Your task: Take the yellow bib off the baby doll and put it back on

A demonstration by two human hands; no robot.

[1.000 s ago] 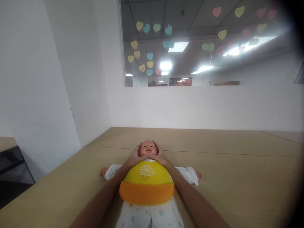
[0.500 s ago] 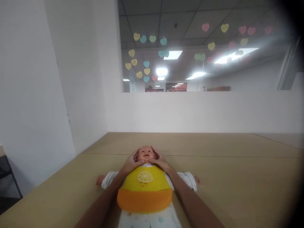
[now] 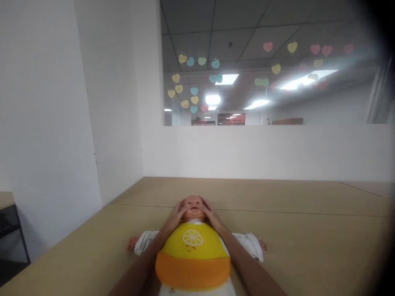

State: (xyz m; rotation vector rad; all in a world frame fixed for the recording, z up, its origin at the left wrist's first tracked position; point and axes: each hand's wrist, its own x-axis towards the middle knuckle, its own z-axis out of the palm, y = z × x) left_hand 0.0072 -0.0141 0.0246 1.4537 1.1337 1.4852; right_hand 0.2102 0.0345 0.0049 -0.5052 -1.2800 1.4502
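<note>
A baby doll [image 3: 193, 205] lies on its back on the wooden table [image 3: 308, 242], head away from me. It wears a white dotted outfit and a yellow and orange bib [image 3: 193, 254] with a lemon-slice print. My left hand [image 3: 176, 215] cups the left side of the doll's head, fingers curved against the cheek. On the other side my right hand [image 3: 210, 212] holds the head the same way. Both forearms run along the doll's body.
The light wooden table stretches far to the right and back to a white wall. Above that wall a window [image 3: 262, 70] carries coloured paper hearts. A dark desk [image 3: 9, 222] stands low at the left edge.
The view has shifted slightly, so the doll sits lower in frame. My fingers have slid a little higher along the sides of the doll's face. The doll stays flat on the table.
</note>
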